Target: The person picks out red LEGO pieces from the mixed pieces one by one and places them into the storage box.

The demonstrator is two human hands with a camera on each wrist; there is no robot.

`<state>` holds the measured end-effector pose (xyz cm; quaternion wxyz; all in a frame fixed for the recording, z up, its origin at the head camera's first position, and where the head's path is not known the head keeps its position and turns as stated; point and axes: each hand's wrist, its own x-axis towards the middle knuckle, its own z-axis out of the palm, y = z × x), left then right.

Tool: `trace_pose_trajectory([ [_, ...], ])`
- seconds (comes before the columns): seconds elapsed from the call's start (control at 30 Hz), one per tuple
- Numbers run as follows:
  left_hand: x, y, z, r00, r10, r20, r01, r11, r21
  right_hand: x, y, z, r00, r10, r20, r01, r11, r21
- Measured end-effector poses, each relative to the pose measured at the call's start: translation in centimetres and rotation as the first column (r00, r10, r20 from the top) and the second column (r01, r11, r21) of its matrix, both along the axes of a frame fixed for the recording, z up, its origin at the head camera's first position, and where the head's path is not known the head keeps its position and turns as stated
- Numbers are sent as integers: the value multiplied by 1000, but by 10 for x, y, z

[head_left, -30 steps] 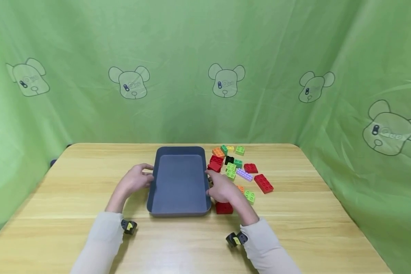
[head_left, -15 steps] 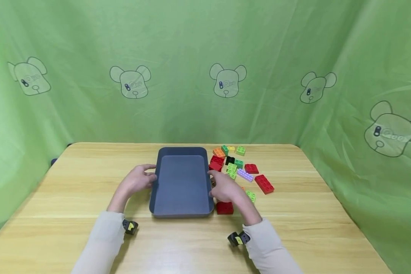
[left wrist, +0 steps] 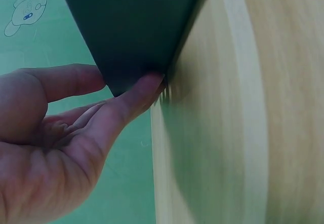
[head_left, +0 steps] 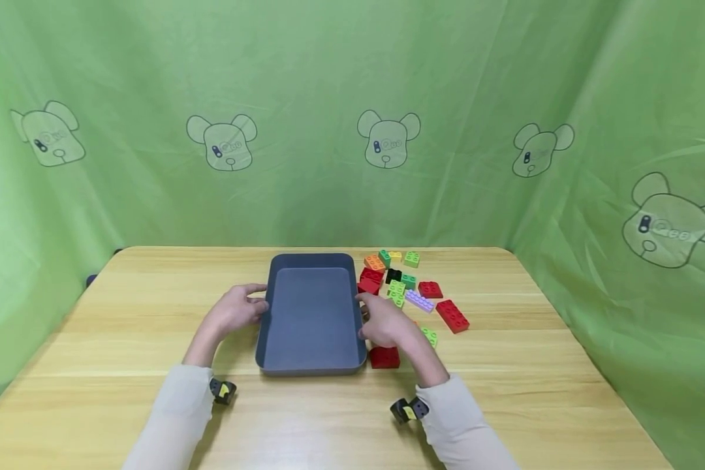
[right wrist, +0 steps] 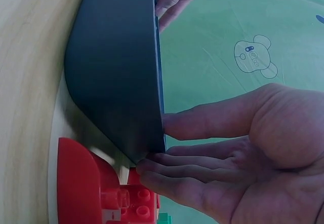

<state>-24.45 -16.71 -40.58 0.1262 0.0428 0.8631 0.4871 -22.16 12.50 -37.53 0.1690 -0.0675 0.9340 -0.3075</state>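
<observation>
A dark grey rectangular tray (head_left: pixel 311 372) lies on the wooden table between both hands. My left hand (head_left: pixel 237 310) holds its left side, and the left wrist view shows thumb and fingers at the tray's wall (left wrist: pixel 136 26). On the opposite side, my right hand (head_left: pixel 384 323) holds the tray with the thumb at the rim and the fingers against the outer wall (right wrist: pixel 114 67). Red bricks (right wrist: pixel 78 183) lie close to the right hand's fingers. The tips of both thumbs are partly hidden at the rim.
Several loose toy bricks lie right of the tray, among them a long red brick (head_left: pixel 452 316), a purple brick (head_left: pixel 420 300) and a dark red brick (head_left: pixel 384 357). A green curtain (head_left: pixel 305 196) stands behind the table (head_left: pixel 534 391).
The tray has shifted slightly to the right, and both hands have moved a little with it. Between half a second ago and now hardly anything differs.
</observation>
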Motion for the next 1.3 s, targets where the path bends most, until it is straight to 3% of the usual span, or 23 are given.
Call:
trace_pose_trajectory([
  [0.33,-1,1,0,999,54,4,-54,997,-50,0,-1,1,1000,-16,3,16,1000,-2],
  [0.53,-2,1,-1,998,64,-10,-64,995,-71,0,3,3,995,-62,-72,59,997,-48],
  [0.77,-4,0,-3,997,73,-20,-74,995,-63,-4,20,14,969,-141,-205,117,985,-124],
  [1.03,-3,0,-3,998,66,-13,-67,995,-72,-6,59,30,941,-214,-263,183,973,-139],
  [1.3,-4,0,-4,998,60,-15,-61,994,-86,-9,96,29,908,-278,-315,278,960,-48],
])
